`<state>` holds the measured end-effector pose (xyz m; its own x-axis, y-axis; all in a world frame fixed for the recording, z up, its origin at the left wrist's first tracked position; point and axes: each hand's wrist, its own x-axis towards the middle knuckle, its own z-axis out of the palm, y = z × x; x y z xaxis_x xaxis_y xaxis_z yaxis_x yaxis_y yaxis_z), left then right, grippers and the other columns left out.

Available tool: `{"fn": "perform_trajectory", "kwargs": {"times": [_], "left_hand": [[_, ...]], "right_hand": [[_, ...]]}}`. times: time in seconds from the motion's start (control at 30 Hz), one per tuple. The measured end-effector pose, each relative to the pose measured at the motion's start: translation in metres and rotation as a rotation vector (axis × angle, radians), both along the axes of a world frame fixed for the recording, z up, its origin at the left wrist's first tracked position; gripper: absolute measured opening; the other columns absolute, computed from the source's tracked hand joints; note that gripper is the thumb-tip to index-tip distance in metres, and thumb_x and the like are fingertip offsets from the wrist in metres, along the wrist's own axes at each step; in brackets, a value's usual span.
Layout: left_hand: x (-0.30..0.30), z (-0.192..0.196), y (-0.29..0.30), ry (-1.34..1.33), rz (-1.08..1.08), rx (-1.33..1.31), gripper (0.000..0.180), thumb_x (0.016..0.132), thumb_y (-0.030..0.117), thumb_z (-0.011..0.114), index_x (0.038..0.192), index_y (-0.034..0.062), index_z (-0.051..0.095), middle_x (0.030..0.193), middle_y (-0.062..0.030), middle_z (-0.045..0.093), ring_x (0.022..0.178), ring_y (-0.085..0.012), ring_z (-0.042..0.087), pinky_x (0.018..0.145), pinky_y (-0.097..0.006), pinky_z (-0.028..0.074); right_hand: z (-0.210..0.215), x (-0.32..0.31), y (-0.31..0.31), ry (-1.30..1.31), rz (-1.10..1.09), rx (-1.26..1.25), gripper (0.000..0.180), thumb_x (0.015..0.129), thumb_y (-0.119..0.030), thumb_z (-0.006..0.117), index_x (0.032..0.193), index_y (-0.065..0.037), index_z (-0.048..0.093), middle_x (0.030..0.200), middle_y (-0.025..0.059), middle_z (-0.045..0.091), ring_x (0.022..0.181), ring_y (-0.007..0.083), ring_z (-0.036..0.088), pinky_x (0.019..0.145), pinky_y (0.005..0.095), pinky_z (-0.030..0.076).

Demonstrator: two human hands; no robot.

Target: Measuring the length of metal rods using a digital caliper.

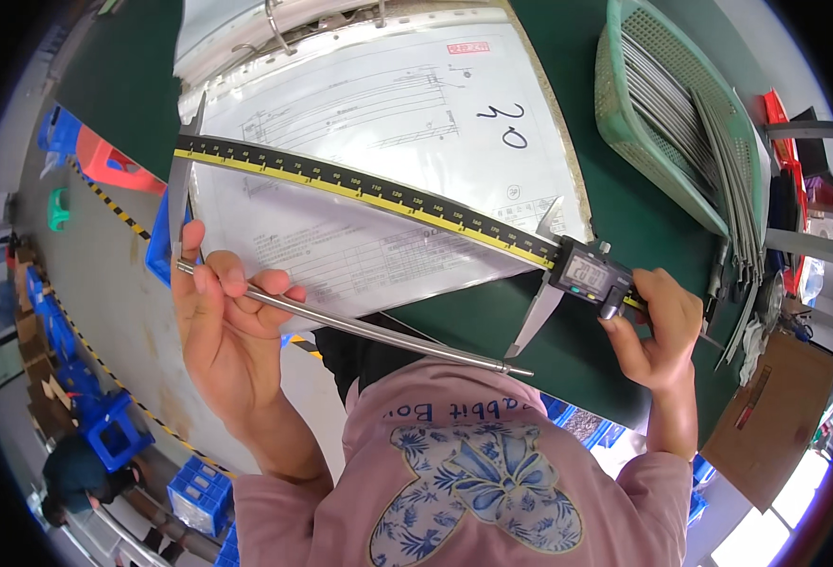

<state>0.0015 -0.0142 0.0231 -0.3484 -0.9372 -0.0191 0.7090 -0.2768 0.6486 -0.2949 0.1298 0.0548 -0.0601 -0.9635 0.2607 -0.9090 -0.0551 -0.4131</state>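
Observation:
My left hand (232, 321) grips a thin, shiny metal rod (379, 328) near its left end, thumb and fingers closed around it. The rod slants down to the right and narrows to a thin tip. In my right hand (659, 326) is the slider end of a long digital caliper (360, 187) with a black and yellow scale. Its jaws are spread wide: the fixed jaw (179, 198) comes down by the rod's left end, the sliding jaw (535, 324) by its right end. Exact contact at the tips is hard to tell.
Under the caliper lies a ring binder (341, 104) with drawings in clear sleeves, on a dark green tabletop (582, 364). A green plastic basket (609, 113) at the far right holds many metal rods. A cardboard box (776, 416), blue crates (199, 496) and another person (86, 472) are around.

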Motion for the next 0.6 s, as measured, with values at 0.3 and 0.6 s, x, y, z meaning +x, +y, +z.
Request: {"fn": "perform_trajectory", "kwargs": {"times": [0.3,0.6], "left_hand": [[0.0057,0.0004,-0.0024,0.046,-0.035,-0.006,0.034,0.094,0.013,0.025,0.126,0.0028,0.026,0.088,-0.0127,0.048,0.089,-0.0355,0.058,0.077,-0.052,0.049],[0.0085,-0.0002,-0.0037,0.066,-0.052,0.011,0.034,0.094,0.013,0.025,0.126,0.003,0.025,0.089,-0.0126,0.048,0.089,-0.0356,0.057,0.079,-0.053,0.048]], "right_hand": [[0.0016,0.0034,0.0,-0.015,0.001,0.018,0.033,0.065,-0.026,0.069,0.077,0.0,0.054,0.054,0.0077,0.043,0.042,0.022,0.042,0.039,0.0303,0.032],[0.0031,0.0035,-0.0031,-0.002,0.003,0.021,0.034,0.064,-0.027,0.07,0.076,0.0,0.054,0.055,0.0081,0.046,0.042,0.0224,0.044,0.039,0.0299,0.034]]}}
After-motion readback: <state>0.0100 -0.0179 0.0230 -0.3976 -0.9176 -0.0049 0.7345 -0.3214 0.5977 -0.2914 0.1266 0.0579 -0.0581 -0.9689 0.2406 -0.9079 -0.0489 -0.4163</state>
